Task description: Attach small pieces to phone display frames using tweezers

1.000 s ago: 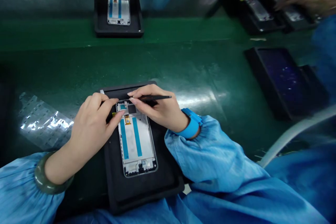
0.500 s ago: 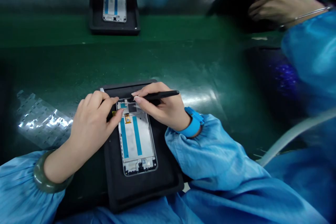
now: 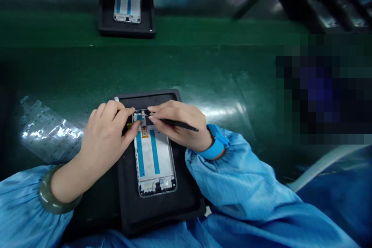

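A phone frame with two blue strips and an orange flex cable lies in a black tray before me. My left hand rests at its upper left corner. The index fingertip touches the top edge and the thumb lies over the left side, the other fingers curled. In my right hand, slim black tweezers are pinched between thumb and fingers. Their tip is over the dark area at the frame's top, partly hidden by the fingers.
Another phone frame lies in a second black tray at the back. A clear plastic sheet with small dark marks lies left on the green table. Dark racked parts stand back right. A blurred patch covers the right edge.
My right hand has tilted, so the tweezers' rear end points lower. My left hand keeps its hold. Another person's hand and blue sleeve at the upper right are no longer visible.
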A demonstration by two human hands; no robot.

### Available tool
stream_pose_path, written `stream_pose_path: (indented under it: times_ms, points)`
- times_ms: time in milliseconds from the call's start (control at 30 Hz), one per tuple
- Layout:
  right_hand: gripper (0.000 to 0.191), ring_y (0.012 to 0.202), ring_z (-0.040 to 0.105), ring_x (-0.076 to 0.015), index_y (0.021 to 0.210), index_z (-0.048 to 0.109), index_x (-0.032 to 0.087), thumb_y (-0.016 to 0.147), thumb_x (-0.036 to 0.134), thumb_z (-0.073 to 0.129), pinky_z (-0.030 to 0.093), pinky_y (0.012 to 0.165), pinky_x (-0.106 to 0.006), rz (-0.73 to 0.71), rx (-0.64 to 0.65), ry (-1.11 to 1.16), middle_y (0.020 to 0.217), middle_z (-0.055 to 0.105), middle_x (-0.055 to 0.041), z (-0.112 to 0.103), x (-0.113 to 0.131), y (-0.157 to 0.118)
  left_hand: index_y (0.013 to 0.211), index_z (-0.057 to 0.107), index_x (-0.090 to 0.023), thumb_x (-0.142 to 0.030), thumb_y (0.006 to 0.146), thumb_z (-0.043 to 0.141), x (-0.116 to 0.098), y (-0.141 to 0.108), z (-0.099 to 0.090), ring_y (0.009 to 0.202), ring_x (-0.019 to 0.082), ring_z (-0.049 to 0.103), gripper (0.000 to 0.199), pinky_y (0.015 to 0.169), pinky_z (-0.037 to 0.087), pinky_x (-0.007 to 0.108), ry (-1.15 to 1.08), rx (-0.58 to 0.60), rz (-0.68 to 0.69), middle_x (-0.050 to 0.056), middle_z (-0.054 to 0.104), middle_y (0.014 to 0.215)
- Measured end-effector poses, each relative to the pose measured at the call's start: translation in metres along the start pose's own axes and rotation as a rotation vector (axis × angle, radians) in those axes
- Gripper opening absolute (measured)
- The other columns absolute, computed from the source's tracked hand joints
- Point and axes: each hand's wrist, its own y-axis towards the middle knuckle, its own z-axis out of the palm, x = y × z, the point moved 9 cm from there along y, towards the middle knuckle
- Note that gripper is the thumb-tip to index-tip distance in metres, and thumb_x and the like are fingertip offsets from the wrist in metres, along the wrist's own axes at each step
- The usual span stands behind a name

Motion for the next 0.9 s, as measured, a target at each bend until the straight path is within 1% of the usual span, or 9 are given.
stream_pose_path:
  times_ms: [100,233,333,400,500,567,633,800,900]
  points:
    - [0.016,0.086,0.069,-0.016,0.092,0.058,0.018,0.079,0.011,0.063,0.059,0.072,-0.028,-0.048,-0.006,-0.011,0.089,0.07,-0.0063,-0.001,0.003,0.0,0.102,0.058,-0.018,-0.034,0.087,0.05,0.0,0.0,0.0,0.092,0.024,0.055,0.024,0.073,0.045,0.037,-0.012,0.002,-0.003,0.007,0.057,0.09]
    - [0.014,0.086,0.069,-0.0154,0.092,0.057,0.02,0.08,0.013,0.062,0.059,0.073,-0.027,0.016,-0.014,-0.042,0.085,0.07,-0.0037,-0.001,-0.003,0.001,0.101,0.058,-0.017,-0.034,0.087,0.05,0.0,0.0,0.001,0.092,0.024,0.055,0.023,0.073,0.045,0.038,-0.021,0.02,-0.011,0.007,0.057,0.089]
    - [0.014,0.088,0.069,-0.0159,0.093,0.057,0.021,0.081,0.013,0.061,0.059,0.074,-0.028,-0.01,0.008,-0.051,0.088,0.07,-0.004,0.0,-0.002,0.001,0.101,0.059,-0.017,-0.034,0.087,0.049,0.0,0.0,0.001,0.091,0.024,0.054,0.024,0.073,0.045,0.038,-0.029,0.019,-0.013,0.007,0.057,0.089]
    - [0.015,0.089,0.068,-0.0169,0.095,0.058,0.02,0.082,0.013,0.06,0.06,0.073,-0.029,-0.069,0.06,-0.103,0.093,0.069,-0.0064,0.003,0.004,0.0,0.101,0.058,-0.017,-0.034,0.087,0.049,0.0,0.0,0.001,0.092,0.024,0.054,0.024,0.073,0.045,0.038,-0.024,0.019,-0.013,0.007,0.057,0.09]
    - [0.014,0.089,0.068,-0.0193,0.094,0.06,0.02,0.082,0.014,0.06,0.06,0.075,-0.031,-0.235,0.145,-0.249,0.095,0.069,-0.0089,0.011,0.019,-0.004,0.101,0.058,-0.017,-0.033,0.088,0.048,-0.001,0.0,0.002,0.093,0.024,0.054,0.023,0.074,0.045,0.038,-0.013,0.025,-0.011,0.008,0.057,0.091]
    - [0.012,0.086,0.068,-0.0197,0.091,0.062,0.022,0.082,0.015,0.061,0.061,0.075,-0.031,-0.33,0.151,-0.342,0.094,0.071,-0.0073,0.014,0.028,-0.006,0.101,0.058,-0.017,-0.033,0.088,0.047,-0.001,0.0,0.002,0.093,0.024,0.054,0.023,0.073,0.045,0.038,-0.012,0.027,-0.008,0.008,0.057,0.091]
    - [0.011,0.083,0.069,-0.0193,0.088,0.062,0.025,0.081,0.017,0.061,0.062,0.072,-0.03,-0.373,0.142,-0.405,0.093,0.071,-0.0046,0.016,0.033,-0.007,0.101,0.057,-0.017,-0.034,0.089,0.047,-0.001,0.0,0.002,0.093,0.024,0.054,0.023,0.073,0.045,0.038,-0.014,0.02,-0.007,0.008,0.057,0.091]
    - [0.01,0.084,0.07,-0.0201,0.087,0.063,0.027,0.08,0.02,0.062,0.063,0.068,-0.03,-0.407,0.155,-0.454,0.092,0.072,-0.0031,0.016,0.041,-0.008,0.1,0.057,-0.017,-0.032,0.089,0.047,-0.002,-0.001,0.001,0.092,0.024,0.053,0.021,0.073,0.044,0.038,-0.019,0.018,-0.007,0.008,0.056,0.091]
    - [0.014,0.09,0.069,-0.0214,0.091,0.062,0.027,0.081,0.017,0.062,0.062,0.071,-0.031,-0.34,0.122,-0.382,0.096,0.072,-0.0052,0.008,0.036,-0.006,0.098,0.058,-0.017,-0.033,0.088,0.047,-0.002,0.0,0.001,0.091,0.024,0.053,0.021,0.072,0.044,0.038,-0.018,0.018,-0.012,0.008,0.055,0.09]
